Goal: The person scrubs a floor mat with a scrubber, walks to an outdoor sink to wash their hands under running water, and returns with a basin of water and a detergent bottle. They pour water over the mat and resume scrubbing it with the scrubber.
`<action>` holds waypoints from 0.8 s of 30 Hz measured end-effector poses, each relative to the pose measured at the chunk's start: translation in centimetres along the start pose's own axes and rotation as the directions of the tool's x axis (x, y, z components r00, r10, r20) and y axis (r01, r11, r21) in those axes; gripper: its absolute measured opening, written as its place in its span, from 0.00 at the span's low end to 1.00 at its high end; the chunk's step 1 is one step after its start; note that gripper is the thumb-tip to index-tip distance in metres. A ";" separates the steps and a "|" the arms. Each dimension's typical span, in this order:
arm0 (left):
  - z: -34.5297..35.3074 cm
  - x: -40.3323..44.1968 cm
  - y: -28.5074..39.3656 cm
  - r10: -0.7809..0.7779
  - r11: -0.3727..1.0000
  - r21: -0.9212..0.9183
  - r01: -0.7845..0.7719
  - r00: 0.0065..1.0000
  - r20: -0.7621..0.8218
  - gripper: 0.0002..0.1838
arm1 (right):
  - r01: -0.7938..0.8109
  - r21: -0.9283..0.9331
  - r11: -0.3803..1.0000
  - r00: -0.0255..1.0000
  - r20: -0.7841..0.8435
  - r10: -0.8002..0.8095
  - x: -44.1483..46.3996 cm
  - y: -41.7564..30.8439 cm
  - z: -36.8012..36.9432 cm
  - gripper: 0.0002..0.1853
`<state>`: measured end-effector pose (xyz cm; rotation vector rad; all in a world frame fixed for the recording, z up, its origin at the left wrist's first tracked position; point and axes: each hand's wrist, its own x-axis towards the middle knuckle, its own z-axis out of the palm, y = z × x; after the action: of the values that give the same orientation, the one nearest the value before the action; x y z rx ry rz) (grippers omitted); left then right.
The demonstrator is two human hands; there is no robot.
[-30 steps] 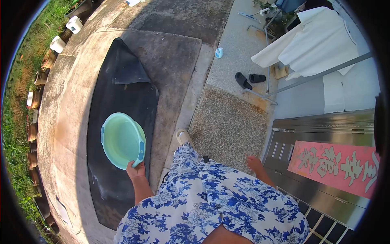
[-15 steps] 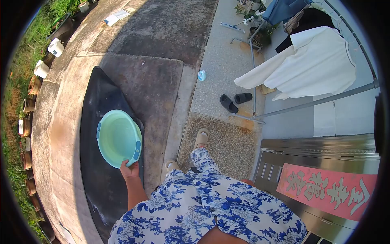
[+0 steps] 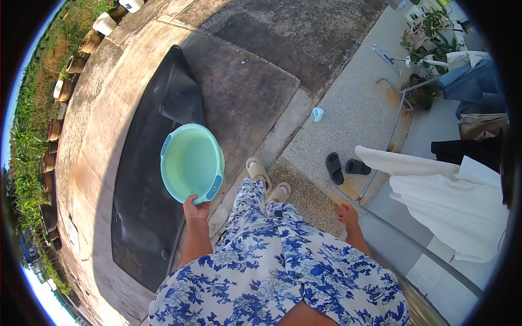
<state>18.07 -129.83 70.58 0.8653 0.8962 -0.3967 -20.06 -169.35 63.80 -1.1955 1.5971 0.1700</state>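
Note:
My left hand [image 3: 197, 208] grips the near rim of a light green plastic basin [image 3: 190, 163], fingers closed around the edge beside its blue handle. The basin hangs out in front of me and looks empty inside. Beneath it, a black sheet [image 3: 141, 185] lies spread on the concrete. Hanging free at my right side is my right hand [image 3: 348, 215], its fingers loosely bent and apart, with nothing visible in them. It is nearest to the metal pole of a drying rack [image 3: 413, 236].
White garments [image 3: 451, 201] and darker clothes hang on the rack at the right. Black slippers [image 3: 335, 167] and a small blue-white item [image 3: 317, 114] lie on the paved strip. Pots [image 3: 76, 64] line the left edge. My feet in beige sandals [image 3: 258, 171] stand by the pebbled slab.
My view has turned to the right-hand wall less and the scene has rotated. My feet have stepped toward the concrete. My right hand has come into view; my left still holds the basin.

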 end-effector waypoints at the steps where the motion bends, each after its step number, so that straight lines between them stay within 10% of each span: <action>1: 0.0 0.6 -0.4 -0.026 1.000 -0.012 0.026 0.998 0.055 0.25 | -0.007 -0.009 1.000 1.000 0.009 0.007 0.7 -0.4 0.0 0.22; 12: 6.0 6.1 -4.6 -0.019 1.000 -0.015 0.018 0.998 -0.065 0.28 | 0.061 -0.459 0.887 0.992 0.125 -0.004 9.5 -4.1 0.1 0.23; 24: 13.1 5.6 -13.0 0.112 0.982 -0.138 -0.126 0.989 -0.100 0.29 | 0.166 -0.396 0.903 0.947 0.318 -0.034 24.5 -13.3 0.9 0.21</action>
<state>19.88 -147.90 63.99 0.8042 0.9406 -0.1868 -7.34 -189.88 49.87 -1.4953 1.2541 0.6275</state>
